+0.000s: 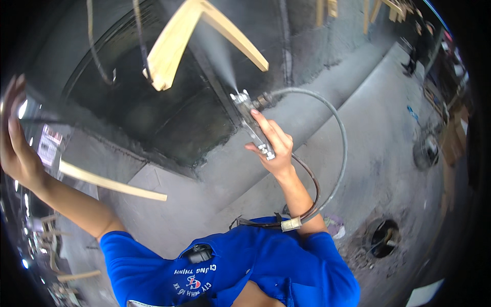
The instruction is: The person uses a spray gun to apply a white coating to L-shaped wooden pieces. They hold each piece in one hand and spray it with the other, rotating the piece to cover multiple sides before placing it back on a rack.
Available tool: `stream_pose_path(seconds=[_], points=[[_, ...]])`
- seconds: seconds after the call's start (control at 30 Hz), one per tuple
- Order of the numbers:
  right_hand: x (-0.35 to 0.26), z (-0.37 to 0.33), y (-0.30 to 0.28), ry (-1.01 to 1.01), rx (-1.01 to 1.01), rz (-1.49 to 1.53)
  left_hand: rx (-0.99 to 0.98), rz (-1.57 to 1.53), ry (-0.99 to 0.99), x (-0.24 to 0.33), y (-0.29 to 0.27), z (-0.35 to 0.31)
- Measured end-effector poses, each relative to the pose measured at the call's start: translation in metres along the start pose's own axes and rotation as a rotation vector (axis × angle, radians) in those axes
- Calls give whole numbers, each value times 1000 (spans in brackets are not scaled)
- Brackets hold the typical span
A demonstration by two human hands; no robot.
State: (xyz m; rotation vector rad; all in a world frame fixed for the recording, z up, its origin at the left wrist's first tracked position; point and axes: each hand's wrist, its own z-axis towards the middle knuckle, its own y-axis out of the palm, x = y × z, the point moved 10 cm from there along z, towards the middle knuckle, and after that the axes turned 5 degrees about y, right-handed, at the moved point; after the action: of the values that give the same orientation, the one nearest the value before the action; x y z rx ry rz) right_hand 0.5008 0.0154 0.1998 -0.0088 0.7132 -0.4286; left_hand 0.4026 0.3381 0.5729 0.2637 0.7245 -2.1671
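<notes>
My right hand (pixel 279 148) is wrapped round a metal spray gun (pixel 250 123), one finger along its front. Pale mist (pixel 221 53) fans out from the nozzle toward an angled, light wooden piece (pixel 179 38). That piece hangs at the top of the view, by a dark hanging line (pixel 139 30). A grey hose (pixel 343 138) loops from the gun back along my right forearm, where a pale wrap (pixel 291 224) binds it to a darker hose (pixel 312 181). My left hand (pixel 20 151) is raised at the far left, fingers stretched out, apart from the hanging piece.
Another hanging line (pixel 94 48) ends in a hook. A curved wooden strip (pixel 115 185) lies beyond my left forearm. At right are a grey bucket (pixel 425 152) and a dark, round container (pixel 383 239). A person in dark clothes (pixel 420 48) is at far right.
</notes>
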Motion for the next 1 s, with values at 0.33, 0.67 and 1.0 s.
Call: stream_pose_path(seconds=[0.33,0.67,1.0], points=[[50,-57,52,599,-192,162,270,837,-915,-15,-46,-379],[-122,-19,52,-287,-395,522,390,-323,-1367,-3,120,-444],[-104,-9,-10,-368,-321,369,439,-453,-1284,-12,152,-479]])
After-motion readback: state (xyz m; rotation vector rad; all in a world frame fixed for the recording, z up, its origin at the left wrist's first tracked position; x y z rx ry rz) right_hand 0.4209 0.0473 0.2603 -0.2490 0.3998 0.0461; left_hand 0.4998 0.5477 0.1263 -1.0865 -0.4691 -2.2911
